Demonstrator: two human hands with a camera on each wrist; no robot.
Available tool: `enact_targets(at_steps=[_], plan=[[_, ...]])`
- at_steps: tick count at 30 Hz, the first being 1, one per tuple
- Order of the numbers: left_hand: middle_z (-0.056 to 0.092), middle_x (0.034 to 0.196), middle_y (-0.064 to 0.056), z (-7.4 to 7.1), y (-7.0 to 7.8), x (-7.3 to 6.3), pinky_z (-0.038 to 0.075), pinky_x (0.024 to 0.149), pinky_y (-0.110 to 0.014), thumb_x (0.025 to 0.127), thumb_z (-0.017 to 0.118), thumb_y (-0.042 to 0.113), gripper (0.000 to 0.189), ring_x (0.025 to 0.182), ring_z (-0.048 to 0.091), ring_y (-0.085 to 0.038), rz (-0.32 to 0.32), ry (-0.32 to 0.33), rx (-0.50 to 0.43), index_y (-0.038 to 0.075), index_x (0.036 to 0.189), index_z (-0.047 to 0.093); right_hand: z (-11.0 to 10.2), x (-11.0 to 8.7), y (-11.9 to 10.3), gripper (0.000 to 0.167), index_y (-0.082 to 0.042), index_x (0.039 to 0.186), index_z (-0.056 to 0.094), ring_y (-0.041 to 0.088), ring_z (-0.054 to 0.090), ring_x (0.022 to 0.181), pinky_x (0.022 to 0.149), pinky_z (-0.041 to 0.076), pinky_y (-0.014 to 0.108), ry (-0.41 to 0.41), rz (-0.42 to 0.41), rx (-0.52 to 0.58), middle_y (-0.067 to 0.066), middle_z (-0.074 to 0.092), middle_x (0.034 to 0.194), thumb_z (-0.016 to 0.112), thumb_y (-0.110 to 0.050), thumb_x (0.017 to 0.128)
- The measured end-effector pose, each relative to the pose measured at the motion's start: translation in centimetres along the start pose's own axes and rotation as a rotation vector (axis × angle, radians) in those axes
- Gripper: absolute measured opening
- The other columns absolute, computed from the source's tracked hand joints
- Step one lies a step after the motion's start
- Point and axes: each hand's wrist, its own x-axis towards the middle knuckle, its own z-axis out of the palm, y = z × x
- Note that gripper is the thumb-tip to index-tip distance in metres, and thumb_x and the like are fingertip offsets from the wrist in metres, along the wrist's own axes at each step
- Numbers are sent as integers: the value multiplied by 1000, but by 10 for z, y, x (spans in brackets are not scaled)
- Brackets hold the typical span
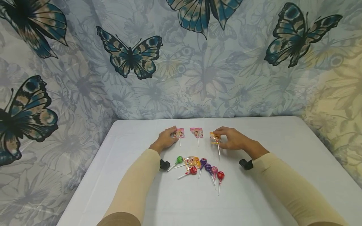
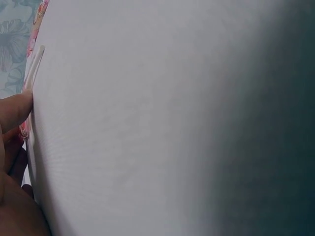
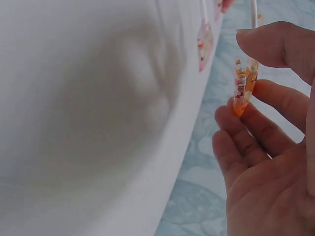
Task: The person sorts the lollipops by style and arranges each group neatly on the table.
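Observation:
My right hand (image 1: 236, 139) holds a lollipop in an orange flat wrapper (image 1: 215, 138) by its edge, its white stick pointing toward me. In the right wrist view the thumb and fingers (image 3: 283, 98) stand around that orange lollipop (image 3: 244, 88). At the left, my left hand (image 1: 167, 138) pinches the edge of a pink-wrapped lollipop (image 1: 180, 133) on the table. The left wrist view shows the thumb (image 2: 17, 110) over its wrapper, which is mostly hidden. Between the hands lies another pink-wrapped lollipop (image 1: 196, 132), stick toward me.
Nearer me on the white table (image 1: 181, 204) lies a loose group: a green lollipop (image 1: 179, 159), orange-wrapped candy (image 1: 193, 162), a red lollipop (image 1: 193, 170), purple ones (image 1: 208, 167), a pink one (image 1: 214, 170) and another red one (image 1: 221, 175). Butterfly-patterned cloth (image 1: 181, 94) hangs behind.

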Motion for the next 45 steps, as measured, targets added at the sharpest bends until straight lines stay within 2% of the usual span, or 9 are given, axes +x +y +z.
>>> enact_targets(at_steps=[9,16,31,37,45], plan=[[35,152,1,0,2,0,14,112,-44,91,68,23,60,140,26,-23,-6,1,-10,11,145,45,-3,12,11,58,2,132,57,41,49,120,96,39,57,-3,48,-27,20,53,130,76,-13,79],[35,152,2,0,2,-3,13,112,-42,91,67,22,59,140,27,-22,-8,0,-4,11,145,45,-5,20,16,57,3,132,56,42,47,121,97,37,58,-16,108,-6,22,51,131,73,-10,79],[36,151,-1,-2,10,-12,15,112,-43,91,67,20,58,139,28,-23,1,5,-10,7,143,46,-2,34,27,58,4,136,51,44,39,128,103,30,57,-111,205,-26,23,45,139,72,-8,83],[36,152,-1,-3,10,-12,14,112,-45,91,68,21,59,140,27,-24,-14,-3,-26,8,144,45,4,40,32,59,4,136,51,44,37,129,104,29,56,-133,212,-28,23,44,140,72,-7,82],[35,152,0,-2,7,-10,12,112,-45,91,68,23,60,140,27,-23,-13,-5,-16,9,145,44,8,44,33,58,6,139,46,45,36,130,104,29,57,-158,172,-52,26,42,141,67,-7,86]])
